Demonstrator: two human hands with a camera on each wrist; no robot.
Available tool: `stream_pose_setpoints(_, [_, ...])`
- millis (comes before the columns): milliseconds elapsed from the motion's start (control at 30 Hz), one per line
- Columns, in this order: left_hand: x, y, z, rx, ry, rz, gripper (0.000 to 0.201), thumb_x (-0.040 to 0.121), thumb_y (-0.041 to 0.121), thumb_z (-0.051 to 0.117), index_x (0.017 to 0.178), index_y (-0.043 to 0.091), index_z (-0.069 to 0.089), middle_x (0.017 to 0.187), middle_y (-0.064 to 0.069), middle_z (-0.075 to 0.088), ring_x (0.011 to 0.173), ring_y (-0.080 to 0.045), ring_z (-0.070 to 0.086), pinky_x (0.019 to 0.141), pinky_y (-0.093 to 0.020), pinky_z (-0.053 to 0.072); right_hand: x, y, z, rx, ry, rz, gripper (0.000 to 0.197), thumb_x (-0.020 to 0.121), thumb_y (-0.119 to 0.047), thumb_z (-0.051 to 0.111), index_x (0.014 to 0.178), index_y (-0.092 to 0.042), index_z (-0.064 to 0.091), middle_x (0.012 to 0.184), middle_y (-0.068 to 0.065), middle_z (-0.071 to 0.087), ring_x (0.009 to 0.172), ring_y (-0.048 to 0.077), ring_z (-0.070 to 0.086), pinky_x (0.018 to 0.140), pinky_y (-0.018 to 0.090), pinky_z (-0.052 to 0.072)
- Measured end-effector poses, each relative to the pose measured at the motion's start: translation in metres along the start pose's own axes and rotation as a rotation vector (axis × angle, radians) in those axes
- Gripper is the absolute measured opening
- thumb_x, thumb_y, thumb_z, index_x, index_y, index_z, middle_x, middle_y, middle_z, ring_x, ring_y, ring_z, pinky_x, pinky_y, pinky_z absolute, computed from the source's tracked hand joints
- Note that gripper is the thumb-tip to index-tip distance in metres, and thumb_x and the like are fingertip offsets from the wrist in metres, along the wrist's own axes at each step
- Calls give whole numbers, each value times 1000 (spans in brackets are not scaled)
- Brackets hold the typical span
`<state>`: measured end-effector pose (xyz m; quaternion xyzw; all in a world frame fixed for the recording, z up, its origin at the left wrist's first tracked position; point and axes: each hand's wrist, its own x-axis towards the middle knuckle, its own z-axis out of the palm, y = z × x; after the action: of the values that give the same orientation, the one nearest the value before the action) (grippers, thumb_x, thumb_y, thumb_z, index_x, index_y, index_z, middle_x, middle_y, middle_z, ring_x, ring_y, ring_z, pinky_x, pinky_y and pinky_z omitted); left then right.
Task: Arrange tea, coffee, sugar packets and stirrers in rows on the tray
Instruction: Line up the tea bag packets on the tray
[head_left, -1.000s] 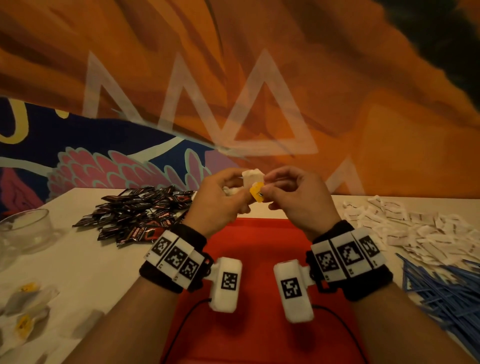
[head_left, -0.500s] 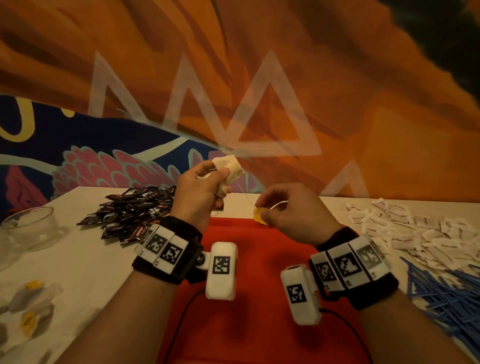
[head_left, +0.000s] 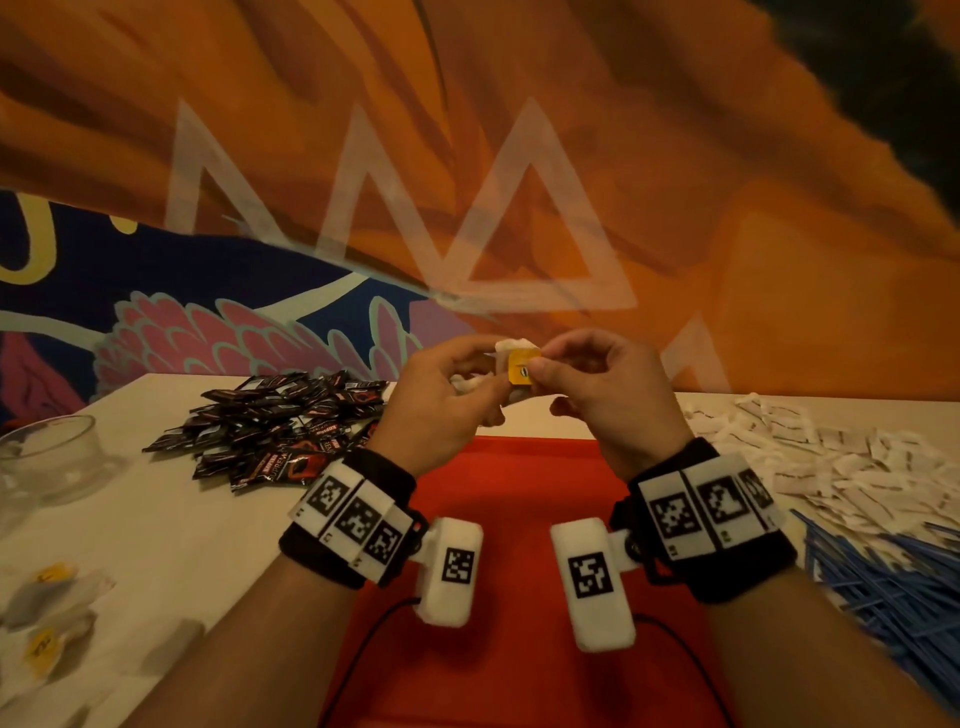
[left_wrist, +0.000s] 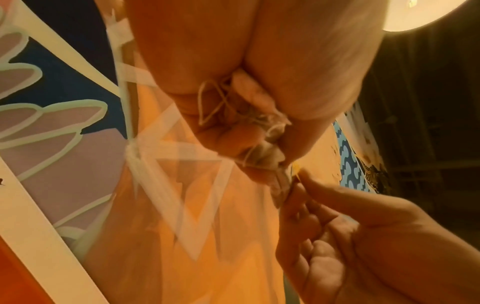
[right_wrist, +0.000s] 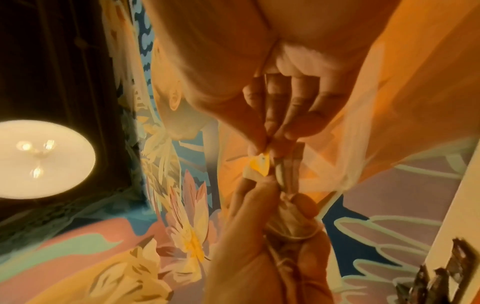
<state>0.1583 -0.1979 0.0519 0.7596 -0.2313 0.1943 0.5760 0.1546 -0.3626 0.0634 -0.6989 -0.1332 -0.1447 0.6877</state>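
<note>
Both hands are raised together above the far edge of the red tray (head_left: 519, 519). My left hand (head_left: 447, 400) grips a white tea bag (head_left: 511, 347) with its string bunched in the palm (left_wrist: 215, 102). My right hand (head_left: 592, 384) pinches the bag's yellow tag (head_left: 522, 369) between thumb and forefinger, right against the bag. The same tag (right_wrist: 259, 166) and bag (right_wrist: 288, 170) show between both hands' fingertips in the right wrist view. The tray surface in view holds nothing.
A heap of dark coffee sachets (head_left: 280, 426) lies left of the tray, with a glass bowl (head_left: 52, 457) further left. More tea bags (head_left: 47, 613) lie at the near left. White sugar packets (head_left: 831, 467) and blue stirrers (head_left: 893, 597) are piled on the right.
Half a second ago the hands were apart, the left lifting the bag and the right pulling the tag away on its string. Now they have come back together, tag against bag.
</note>
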Motion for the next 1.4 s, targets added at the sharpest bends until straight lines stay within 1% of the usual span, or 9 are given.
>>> stream_pose_setpoints(233, [-1, 3, -3, -108, -61, -41, 17, 94, 7, 63, 110, 13, 65, 86, -6, 72, 51, -3, 60, 46, -10, 41, 0, 10, 7, -151, 60, -126, 17, 81, -11, 78, 77, -22, 65, 78, 0, 70, 71, 10, 67, 57, 20, 47])
stream_pose_setpoints(400, [1, 4, -3, -102, -6, -55, 13, 93, 8, 65, 100, 18, 60, 73, -6, 68, 46, -12, 58, 44, -17, 43, 2, 15, 8, -103, -27, 16, 11, 88, -19, 73, 98, -19, 70, 97, 2, 71, 84, 14, 68, 63, 28, 53])
stream_pose_setpoints(600, [5, 2, -17, 72, 18, -125, 14, 93, 18, 69, 100, 15, 57, 71, -5, 70, 49, -14, 62, 47, -24, 48, 3, 13, 12, -100, -117, 38, 9, 87, -12, 73, 81, -19, 73, 83, 6, 73, 74, 14, 66, 61, 27, 51])
stream_pose_setpoints(700, [12, 2, -44, 175, 175, -205, 15, 94, 26, 67, 101, 17, 57, 80, -2, 72, 53, -12, 61, 53, -28, 53, 21, 20, 34, -194, -115, 122, 12, 85, -10, 75, 77, -17, 69, 78, 4, 71, 69, 14, 63, 57, 27, 48])
stream_pose_setpoints(800, [14, 4, -82, -98, 374, -300, 11, 97, 24, 63, 99, 14, 59, 79, -4, 69, 53, -12, 56, 44, -22, 44, 43, 42, 68, -366, -186, 263, 15, 80, -13, 80, 73, -18, 68, 79, 4, 70, 73, 17, 65, 59, 29, 53])
stream_pose_setpoints(933, [11, 5, -116, -366, 452, -318, 10, 98, 23, 62, 94, 17, 56, 73, -3, 64, 53, -10, 54, 38, -18, 32, 65, 82, 110, -727, -304, 369, 19, 77, -30, 82, 88, -16, 76, 95, 5, 74, 94, 24, 70, 86, 38, 58])
stream_pose_setpoints(1100, [9, 0, -130, -386, 442, -307, 10, 98, 23, 62, 98, 15, 56, 72, -1, 64, 54, -10, 56, 40, -19, 32, 78, 114, 139, -932, -297, 488, 39, 76, -43, 81, 99, -12, 73, 99, 3, 72, 87, 21, 66, 67, 26, 52])
stream_pose_setpoints(1267, [9, -4, -132, -431, 436, -317, 9, 98, 22, 61, 95, 16, 56, 73, -1, 63, 55, -9, 56, 41, -18, 33, 86, 128, 147, -975, -303, 497, 41, 81, -44, 75, 106, -12, 71, 106, 5, 71, 98, 23, 66, 91, 37, 56])
stream_pose_setpoints(1400, [10, -8, -130, -422, 424, -314, 9, 98, 23, 62, 96, 15, 56, 73, -2, 63, 55, -10, 57, 40, -18, 33, 90, 130, 146, -1011, -348, 462, 38, 84, -41, 74, 107, -12, 70, 106, 6, 71, 97, 23, 67, 88, 35, 56])
